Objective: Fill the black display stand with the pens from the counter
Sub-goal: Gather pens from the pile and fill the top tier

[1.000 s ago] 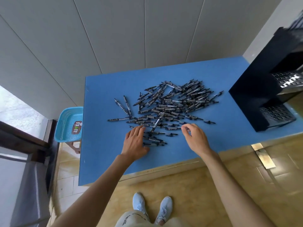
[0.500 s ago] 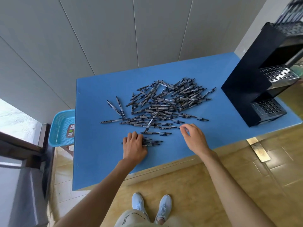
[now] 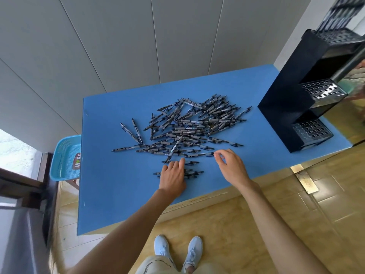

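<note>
We see the blue table (image 3: 118, 194) carrying the black display stand (image 3: 292, 107) at its right end, its lower racks bare. The pens (image 3: 189, 129) lie heaped mid-table. We judge gathering is under way: our left hand (image 3: 173, 177) lies flat on a few pens, and our right hand (image 3: 231, 165) hovers with fingers (image 3: 217, 155) loosely curled, holding nothing. Next we need a firm bundle grip.

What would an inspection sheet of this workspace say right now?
Surface: blue counter, bare near the front left.
Job's things: pens heaped mid-counter; black stand at the right end, its two lower hole trays look unfilled, pens in its top tier.
Clutter: nothing seen on the counter.
Hands: left hand rests flat on a small bundle of pens; right hand hovers by the heap's near edge, fingers curled, holding nothing clear.
Cables: nothing seen.
Surroundings: grey wall panels, blue basket left of the counter, tiled floor.
</note>
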